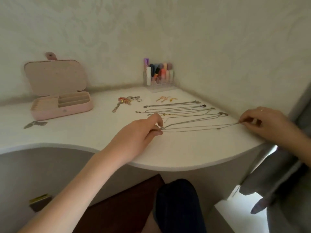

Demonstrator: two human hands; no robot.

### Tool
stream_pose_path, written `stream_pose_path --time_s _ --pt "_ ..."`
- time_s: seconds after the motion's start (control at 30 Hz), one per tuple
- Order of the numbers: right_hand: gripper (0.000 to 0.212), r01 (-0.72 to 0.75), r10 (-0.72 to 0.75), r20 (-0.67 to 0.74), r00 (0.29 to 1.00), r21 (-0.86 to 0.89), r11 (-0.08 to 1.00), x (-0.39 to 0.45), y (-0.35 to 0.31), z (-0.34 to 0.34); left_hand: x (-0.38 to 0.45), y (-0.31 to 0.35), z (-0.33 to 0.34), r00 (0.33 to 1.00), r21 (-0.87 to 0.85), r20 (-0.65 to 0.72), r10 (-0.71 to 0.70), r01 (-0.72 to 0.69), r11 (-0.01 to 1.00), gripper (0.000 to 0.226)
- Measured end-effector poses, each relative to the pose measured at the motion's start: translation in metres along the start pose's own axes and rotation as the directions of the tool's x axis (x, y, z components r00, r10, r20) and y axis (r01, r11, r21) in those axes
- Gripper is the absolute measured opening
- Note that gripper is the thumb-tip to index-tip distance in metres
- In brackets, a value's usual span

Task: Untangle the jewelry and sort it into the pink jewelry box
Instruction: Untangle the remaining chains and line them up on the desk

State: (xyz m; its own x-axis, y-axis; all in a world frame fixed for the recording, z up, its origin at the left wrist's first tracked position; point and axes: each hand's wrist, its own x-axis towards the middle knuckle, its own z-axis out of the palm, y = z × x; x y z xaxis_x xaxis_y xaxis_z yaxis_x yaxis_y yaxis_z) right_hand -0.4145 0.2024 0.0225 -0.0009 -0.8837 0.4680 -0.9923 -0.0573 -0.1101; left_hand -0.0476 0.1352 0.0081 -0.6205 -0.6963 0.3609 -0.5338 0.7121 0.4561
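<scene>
Head view: both hands' fingers [244,119] pinch 1 thin, seemingly silver chain [193,128] taut.

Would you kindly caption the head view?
Both hands stretch a thin necklace flat beside the open pink jewelry box.

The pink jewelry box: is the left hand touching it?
Apart. The head view shows the pink jewelry box far across bare table from the left hand, which pinches a chain.

Dim, soft, blurry picture; edges bend outward.
</scene>
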Motion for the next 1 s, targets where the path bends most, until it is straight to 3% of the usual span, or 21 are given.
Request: stream_pose_path --time_s 0.17,0.27,0.4,0.5,0.57,0.63,0.77,0.9,1.0 --pt "0.010 0.091 -0.078 0.081 0.994 -0.180 0.979 0.002 0.013 0.014 0.004 0.001 0.009 0.993 0.162 -0.024 0.113 -0.108 0.981 0.013" --pt "0.009 0.077 -0.063 0.079 0.995 -0.184 0.980 0.001 0.015 0.018 0.006 0.000 0.008 0.981 0.182 0.025 0.191 -0.192 0.964 0.018" --pt "0.010 -0.018 0.020 0.011 1.000 -0.121 0.993 -0.001 0.005 0.015 0.007 0.000 0.006 0.992 0.098 0.057 0.114 -0.119 0.988 0.023" --pt "0.019 -0.133 0.133 -0.102 0.986 0.006 0.991 0.003 -0.007 0.015 0.010 0.004 0.004 0.996 -0.073 -0.053 0.074 -0.078 0.994 0.029" --pt "0.025 -0.158 0.170 -0.119 0.978 0.104 0.982 0.009 -0.016 0.018 0.017 0.011 0.008 0.999 -0.072 -0.040 0.023 -0.026 0.997 0.037" --pt "0.032 -0.146 0.152 -0.019 0.988 0.182 0.972 0.020 -0.025 0.024 0.027 0.020 0.019 0.990 0.042 0.128 -0.058 0.053 0.998 0.055" --pt "0.056 -0.011 -0.075 0.285 0.956 0.289 0.957 0.048 -0.037 0.049 0.048 0.030 0.046 0.922 0.345 0.345 -0.176 0.050 0.937 0.077" --pt "0.075 0.059 -0.100 0.455 0.885 0.105 0.993 0.073 -0.027 0.069 0.068 0.003 0.046 0.903 0.387 0.355 -0.243 0.094 0.917 0.070" --pt "0.069 0.041 -0.066 0.483 0.873 0.061 0.997 0.086 -0.020 0.076 0.080 -0.020 0.039 0.901 0.405 0.355 -0.250 0.093 0.910 0.064"
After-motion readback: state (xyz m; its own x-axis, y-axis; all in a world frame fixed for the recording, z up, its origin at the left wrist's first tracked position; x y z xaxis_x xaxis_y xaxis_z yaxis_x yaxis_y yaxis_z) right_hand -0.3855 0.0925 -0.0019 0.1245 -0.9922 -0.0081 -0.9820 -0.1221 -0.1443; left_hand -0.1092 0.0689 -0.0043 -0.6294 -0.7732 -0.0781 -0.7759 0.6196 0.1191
